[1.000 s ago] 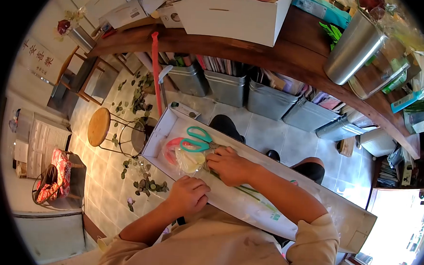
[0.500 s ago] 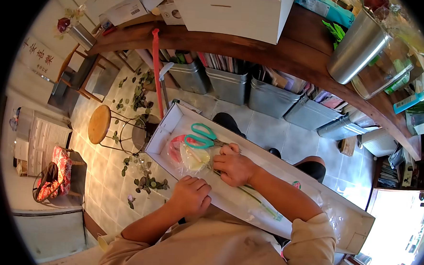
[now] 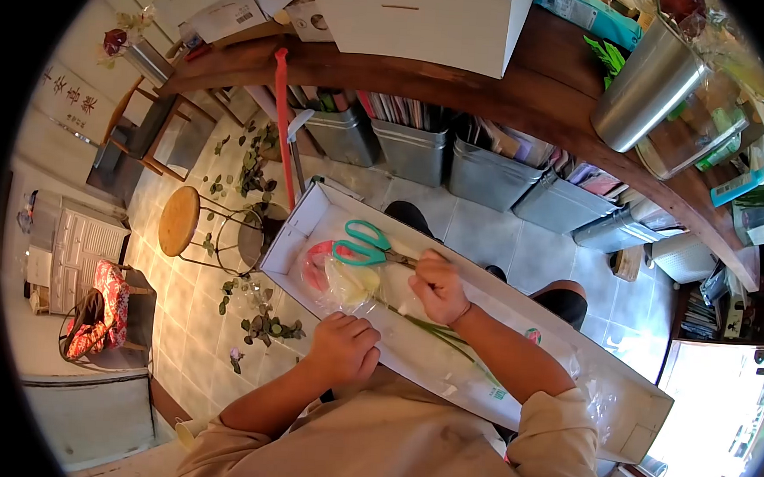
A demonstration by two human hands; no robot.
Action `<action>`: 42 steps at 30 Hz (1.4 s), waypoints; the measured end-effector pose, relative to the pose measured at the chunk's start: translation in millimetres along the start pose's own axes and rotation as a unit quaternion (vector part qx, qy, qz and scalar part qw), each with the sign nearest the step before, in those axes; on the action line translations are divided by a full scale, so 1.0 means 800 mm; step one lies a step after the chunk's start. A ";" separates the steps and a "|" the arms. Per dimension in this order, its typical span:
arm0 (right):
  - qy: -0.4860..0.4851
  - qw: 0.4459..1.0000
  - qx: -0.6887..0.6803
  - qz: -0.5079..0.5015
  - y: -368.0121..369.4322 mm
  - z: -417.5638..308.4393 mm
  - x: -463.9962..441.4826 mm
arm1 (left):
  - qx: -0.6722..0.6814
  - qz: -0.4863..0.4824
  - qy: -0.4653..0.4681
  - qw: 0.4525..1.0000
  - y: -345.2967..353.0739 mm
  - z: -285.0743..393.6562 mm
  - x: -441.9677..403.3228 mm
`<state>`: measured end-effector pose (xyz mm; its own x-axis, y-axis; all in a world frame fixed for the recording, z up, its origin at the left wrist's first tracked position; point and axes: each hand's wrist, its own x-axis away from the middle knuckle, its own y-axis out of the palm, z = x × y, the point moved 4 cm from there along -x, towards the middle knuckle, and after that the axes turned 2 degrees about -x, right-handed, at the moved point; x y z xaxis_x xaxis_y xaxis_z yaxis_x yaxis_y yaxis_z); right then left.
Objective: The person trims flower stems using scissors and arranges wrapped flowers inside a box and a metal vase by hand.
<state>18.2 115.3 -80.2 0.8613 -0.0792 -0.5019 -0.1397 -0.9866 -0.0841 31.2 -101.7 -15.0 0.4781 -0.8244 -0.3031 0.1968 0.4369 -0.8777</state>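
My left hand (image 3: 344,349) is closed with its fingers curled at the near side of a long white cardboard box (image 3: 558,347). Whether it grips the edge or anything else is hidden. Over the middle of the box is my right hand (image 3: 440,291), fingers curled in; what they hold, if anything, does not show. Turquoise-handled scissors (image 3: 360,253) lie inside the box, blade ends near my right hand. Beside them are a pale yellow flower head (image 3: 356,280) in clear plastic wrap and a pink-red one (image 3: 315,265). Green stems (image 3: 442,331) run along the box floor.
A dark wooden counter (image 3: 545,96) curves across the far side, with a silver metal vase (image 3: 649,84) and a white box (image 3: 419,24) on it. Metal bins (image 3: 493,177) of papers stand beneath. On the left are a round stool (image 3: 180,221) and leafy plants (image 3: 269,328).
My right hand has lifted off the stems beside the wrapped flower and shifted slightly right and away from me. The left hand and the scissors have stayed in place.
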 end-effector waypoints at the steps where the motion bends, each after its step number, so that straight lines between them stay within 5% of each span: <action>1: 0.014 1.000 0.004 0.019 -0.003 0.004 0.001 | -0.002 -0.008 -0.006 1.000 0.001 -0.001 -0.001; 6: 0.129 0.981 -0.006 0.143 -0.012 0.007 0.006 | 0.002 -0.016 -0.009 1.000 0.000 0.001 -0.004; 9: 0.097 0.988 0.086 0.082 -0.015 -0.039 -0.017 | 0.006 -0.012 -0.014 1.000 -0.002 0.003 -0.002; 12: -0.070 0.972 0.225 0.022 -0.034 -0.085 -0.023 | 0.008 -0.029 -0.017 0.999 -0.002 -0.001 -0.002; 15: 0.016 0.936 0.322 -0.142 -0.068 -0.118 0.006 | 0.010 -0.048 -0.020 0.999 -0.006 0.002 -0.004; 18: 0.182 0.786 0.458 -0.372 -0.069 -0.137 0.068 | 0.019 -0.067 -0.017 0.997 -0.011 0.009 -0.012; 21: 0.098 0.814 0.512 -0.256 -0.060 -0.154 0.103 | 0.043 -0.071 -0.006 0.996 -0.019 0.022 -0.027; 35: 0.284 0.880 0.330 -0.189 -0.060 -0.120 0.122 | 0.136 -0.266 -0.008 0.954 0.009 0.053 -0.033; 38: 0.340 0.864 0.296 -0.224 -0.062 -0.136 0.099 | 0.099 -0.387 -0.023 0.916 0.030 0.044 -0.035; 39: 0.355 0.858 0.284 -0.237 -0.062 -0.142 0.092 | 0.206 -0.421 -0.090 0.879 0.036 0.041 -0.037; 42: 0.374 0.864 0.238 -0.241 -0.066 -0.162 0.066 | 0.509 -0.413 -0.341 0.674 0.052 0.047 -0.047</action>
<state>134.0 144.5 9.6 0.9252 0.0800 0.3709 0.2920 -0.7744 -0.5613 53.9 -39.0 -26.2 0.0599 -0.7325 0.6781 0.9564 0.2367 0.1712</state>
